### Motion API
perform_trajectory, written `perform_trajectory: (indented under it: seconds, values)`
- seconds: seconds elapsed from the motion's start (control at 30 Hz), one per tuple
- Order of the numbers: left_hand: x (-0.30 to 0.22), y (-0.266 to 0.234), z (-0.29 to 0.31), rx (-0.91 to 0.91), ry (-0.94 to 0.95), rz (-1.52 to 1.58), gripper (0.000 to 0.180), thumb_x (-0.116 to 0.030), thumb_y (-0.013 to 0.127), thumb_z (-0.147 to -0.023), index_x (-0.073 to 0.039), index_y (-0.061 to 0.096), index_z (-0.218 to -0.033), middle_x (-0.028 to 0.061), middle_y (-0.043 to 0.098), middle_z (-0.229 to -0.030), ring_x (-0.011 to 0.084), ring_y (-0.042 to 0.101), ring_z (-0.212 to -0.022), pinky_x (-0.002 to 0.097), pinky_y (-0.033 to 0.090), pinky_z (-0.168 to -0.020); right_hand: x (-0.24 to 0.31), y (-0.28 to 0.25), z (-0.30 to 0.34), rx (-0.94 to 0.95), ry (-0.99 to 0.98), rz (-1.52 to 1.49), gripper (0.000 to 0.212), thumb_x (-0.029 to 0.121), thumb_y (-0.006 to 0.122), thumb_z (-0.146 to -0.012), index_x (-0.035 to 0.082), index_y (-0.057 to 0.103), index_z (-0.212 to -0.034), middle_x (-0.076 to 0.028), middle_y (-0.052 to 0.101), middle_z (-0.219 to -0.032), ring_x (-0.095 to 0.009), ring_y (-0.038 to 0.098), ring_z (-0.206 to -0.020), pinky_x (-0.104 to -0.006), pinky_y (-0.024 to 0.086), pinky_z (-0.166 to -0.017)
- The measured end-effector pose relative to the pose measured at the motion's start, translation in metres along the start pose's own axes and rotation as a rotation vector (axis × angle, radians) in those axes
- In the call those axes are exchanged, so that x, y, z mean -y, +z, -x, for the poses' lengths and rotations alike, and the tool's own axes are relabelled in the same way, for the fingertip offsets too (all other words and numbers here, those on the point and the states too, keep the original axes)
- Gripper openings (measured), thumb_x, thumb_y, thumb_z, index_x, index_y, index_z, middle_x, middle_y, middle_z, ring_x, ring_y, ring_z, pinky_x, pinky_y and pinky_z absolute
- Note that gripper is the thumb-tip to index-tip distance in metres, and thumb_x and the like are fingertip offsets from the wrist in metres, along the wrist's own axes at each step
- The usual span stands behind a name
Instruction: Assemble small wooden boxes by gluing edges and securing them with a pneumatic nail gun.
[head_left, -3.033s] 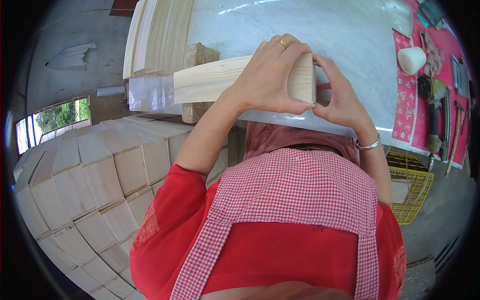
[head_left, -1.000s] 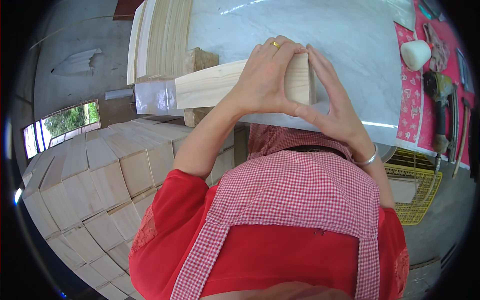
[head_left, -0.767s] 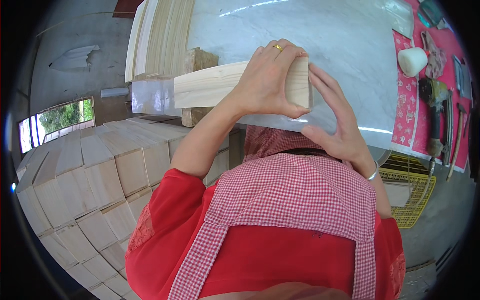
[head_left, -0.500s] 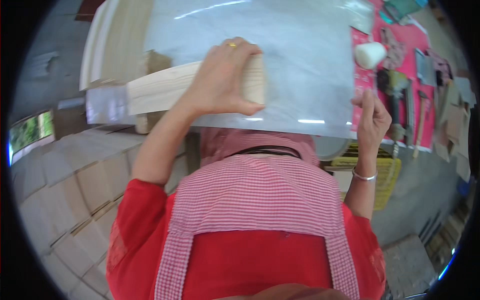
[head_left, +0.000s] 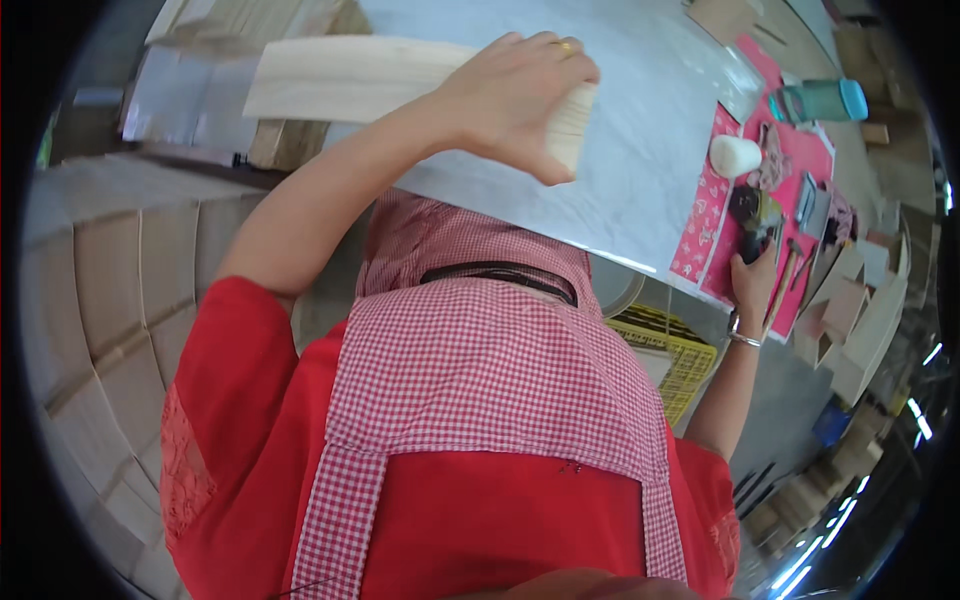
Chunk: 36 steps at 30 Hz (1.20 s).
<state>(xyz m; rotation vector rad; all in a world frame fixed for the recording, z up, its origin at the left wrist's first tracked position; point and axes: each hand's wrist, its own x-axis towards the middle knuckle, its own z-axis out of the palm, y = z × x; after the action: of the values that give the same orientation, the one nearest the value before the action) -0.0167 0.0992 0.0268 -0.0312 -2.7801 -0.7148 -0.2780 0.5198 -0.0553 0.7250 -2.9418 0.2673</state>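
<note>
My left hand (head_left: 520,100) is closed across the right end of a pale wooden board (head_left: 350,75), its thumb on the near edge and its fingers over the far edge. The board lies over the pale, glossy tabletop (head_left: 640,130), with its other end reaching left. At the table's right side, my right hand (head_left: 755,278) is closed round the dark handle of a tool (head_left: 752,240). This tool has a black and yellowish-green body and lies on a pink patterned cloth (head_left: 700,235). My fingers partly hide the handle, and its exact kind is unclear.
Around the tool are a white cylindrical roll (head_left: 735,157), a teal bottle (head_left: 820,101), a hammer (head_left: 782,280) and a grey flat-bladed item (head_left: 812,210). A wooden block (head_left: 285,143) sits under the board's left part. Stacked boards (head_left: 110,290) stand left; a yellow crate (head_left: 685,365) is below the table.
My right hand has moved from the table's edge onto the tool's handle and closed. The left hand still grips the board. The whole view has turned toward the right.
</note>
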Motion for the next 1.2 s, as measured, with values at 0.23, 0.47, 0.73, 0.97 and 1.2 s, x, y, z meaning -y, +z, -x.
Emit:
perform_trajectory:
  seconds: [0.23,0.47,0.73,0.97,1.2]
  values:
    - [0.01,0.009,0.005,-0.019,0.041,-0.067,0.078,-0.043,0.082,-0.055,-0.002,0.056,-0.116,0.0123,0.058,-0.114,0.0273,0.054,-0.109,0.0384,0.041,-0.091,0.069,-0.082,-0.036,0.286,0.144,0.101,0.041,0.019,0.073,-0.077,-0.005,0.061,-0.108,-0.016,0.069,-0.08,-0.03,0.069,-0.075,-0.0411,0.053,-0.072]
    - [0.002,-0.03,0.007,0.004,0.18,0.023,0.06,-0.045,0.081,-0.064,0.002,0.061,-0.095,0.0223,0.06,-0.094,0.0351,0.058,-0.098,0.0471,0.046,-0.084,0.191,-0.147,0.018,0.432,-0.075,-0.275,0.024,0.011,0.072,-0.085,-0.003,0.063,-0.103,-0.008,0.068,-0.081,-0.013,0.064,-0.071,-0.0285,0.052,-0.063]
    - [-0.032,-0.015,0.011,0.104,-0.098,-0.622,0.072,-0.041,0.086,-0.055,0.005,0.057,-0.101,0.0215,0.058,-0.106,0.035,0.054,-0.106,0.0436,0.043,-0.091,0.242,-0.172,0.024,0.488,-0.554,-0.363,0.04,0.006,0.079,-0.081,-0.002,0.062,-0.115,-0.009,0.069,-0.106,-0.017,0.065,-0.093,-0.0292,0.053,-0.08]
    - [0.007,-0.015,0.007,0.077,0.087,-0.002,0.069,-0.04,0.086,-0.055,0.006,0.059,-0.1,0.022,0.059,-0.105,0.0352,0.055,-0.106,0.0435,0.043,-0.092,0.252,-0.175,0.019,0.593,-0.538,-0.365,0.041,0.009,0.079,-0.082,-0.003,0.062,-0.117,-0.01,0.069,-0.11,-0.018,0.065,-0.094,-0.0302,0.053,-0.082]
    - [-0.016,-0.02,0.007,0.131,-0.095,-0.335,0.068,-0.038,0.085,-0.057,0.007,0.059,-0.101,0.0226,0.059,-0.106,0.0359,0.055,-0.107,0.0436,0.043,-0.094,0.253,-0.173,0.014,0.592,-0.577,-0.36,0.041,0.01,0.079,-0.082,-0.003,0.062,-0.117,-0.009,0.07,-0.109,-0.017,0.065,-0.094,-0.0306,0.053,-0.081]
